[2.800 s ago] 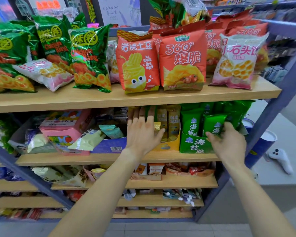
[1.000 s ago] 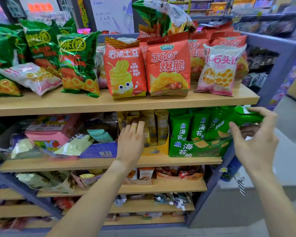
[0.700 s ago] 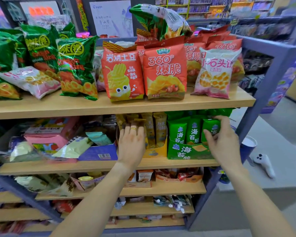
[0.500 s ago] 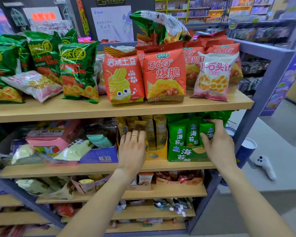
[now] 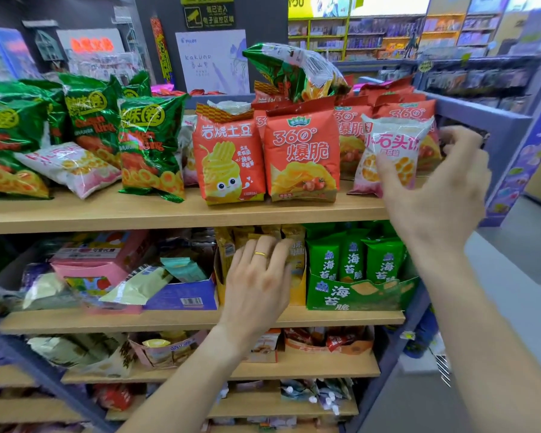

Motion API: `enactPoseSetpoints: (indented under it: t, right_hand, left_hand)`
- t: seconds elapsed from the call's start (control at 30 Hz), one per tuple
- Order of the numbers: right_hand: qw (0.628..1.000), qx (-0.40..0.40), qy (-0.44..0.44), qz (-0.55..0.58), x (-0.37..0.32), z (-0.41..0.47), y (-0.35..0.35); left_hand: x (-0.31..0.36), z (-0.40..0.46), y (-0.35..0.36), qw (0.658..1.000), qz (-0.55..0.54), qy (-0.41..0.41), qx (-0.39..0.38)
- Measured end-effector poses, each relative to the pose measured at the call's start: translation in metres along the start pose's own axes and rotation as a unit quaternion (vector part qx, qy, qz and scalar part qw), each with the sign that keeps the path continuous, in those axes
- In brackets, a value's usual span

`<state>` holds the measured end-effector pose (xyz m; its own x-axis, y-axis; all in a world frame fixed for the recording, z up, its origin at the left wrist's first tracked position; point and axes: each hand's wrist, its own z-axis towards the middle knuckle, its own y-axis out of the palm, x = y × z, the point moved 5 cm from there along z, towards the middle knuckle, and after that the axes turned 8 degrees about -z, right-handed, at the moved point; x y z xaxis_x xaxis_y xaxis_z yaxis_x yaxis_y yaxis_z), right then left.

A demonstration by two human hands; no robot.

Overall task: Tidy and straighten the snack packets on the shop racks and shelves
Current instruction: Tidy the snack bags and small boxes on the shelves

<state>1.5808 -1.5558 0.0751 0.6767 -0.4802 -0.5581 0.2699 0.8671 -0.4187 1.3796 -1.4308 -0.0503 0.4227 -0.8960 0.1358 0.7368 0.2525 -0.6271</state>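
My left hand [image 5: 256,285] lies flat with straight fingers on the yellow packets [image 5: 297,260] standing in a yellow display box [image 5: 299,295] on the second shelf. My right hand [image 5: 441,195] is up at the right end of the top shelf [image 5: 169,214]. Its thumb is on the front of a white-and-pink snack packet [image 5: 391,145] and its fingers curl round the packet's right side. Green seaweed packets [image 5: 350,260] stand upright in their green box [image 5: 356,295] below.
Orange chip bags [image 5: 300,157] stand mid-shelf, with a green foil bag [image 5: 294,70] lying across their tops. Green ring-snack bags [image 5: 150,142] lean at the left. A grey rack post [image 5: 497,126] is just right of my right hand. Lower shelves hold jumbled packets and boxes.
My right hand left the green seaweed packets on the second shelf and rose to the white-and-pink packet on the top shelf. My left hand stayed on the yellow packets.
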Motion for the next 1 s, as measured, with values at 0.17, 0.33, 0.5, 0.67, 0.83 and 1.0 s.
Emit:
enactPoseSetpoints:
  t: [0.17, 0.33, 0.5, 0.67, 0.83, 1.0]
  right_hand:
    - [0.995, -0.102, 0.0, -0.019, -0.003, 0.012, 0.036]
    - [0.993, -0.091, -0.058, 0.054, -0.008, 0.005, 0.033]
    - [0.982, -0.149, -0.081, 0.082, -0.012, -0.004, 0.045]
    - [0.982, -0.15, -0.08, 0.082, -0.004, -0.008, 0.041]
    - [0.988, -0.103, -0.071, 0.09, -0.004, -0.005, 0.031]
    - [0.988, -0.115, -0.069, 0.082, -0.019, -0.002, 0.036]
  left_hand:
    - [0.026, 0.021, -0.02, 0.999, -0.03, 0.019, 0.036]
    - [0.031, 0.028, -0.032, 0.997, -0.053, 0.016, 0.059]
    - [0.03, 0.036, -0.035, 0.996, -0.048, 0.008, 0.074]
    - [0.029, 0.042, -0.043, 0.994, -0.015, 0.002, 0.105]
    - [0.011, 0.057, -0.055, 0.99, 0.036, -0.028, 0.137]
    - [-0.017, 0.078, -0.069, 0.982, 0.06, -0.089, 0.153]
